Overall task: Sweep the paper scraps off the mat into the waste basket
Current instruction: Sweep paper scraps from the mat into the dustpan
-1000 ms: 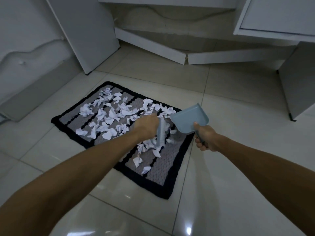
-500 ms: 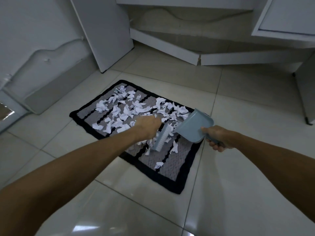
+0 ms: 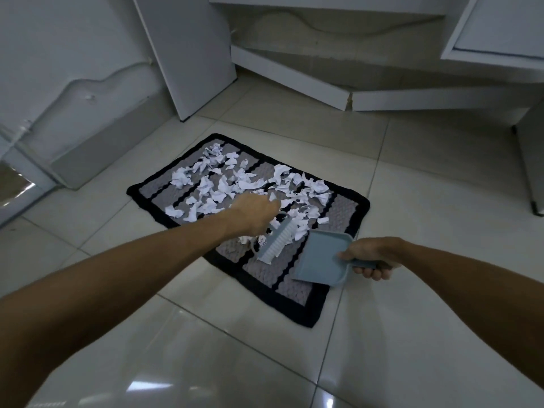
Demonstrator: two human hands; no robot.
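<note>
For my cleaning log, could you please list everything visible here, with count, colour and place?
mat: one, grey with black border, on the floor
scraps: many, white, spread over the mat
brush: one, pale blue, on the mat beside the dustpan
dustpan: one, blue, at the mat's near right edge
floor: pale glossy tiles
cabinets: white, along the far side
left hand: holds the brush
right hand: grips the dustpan handle
</note>
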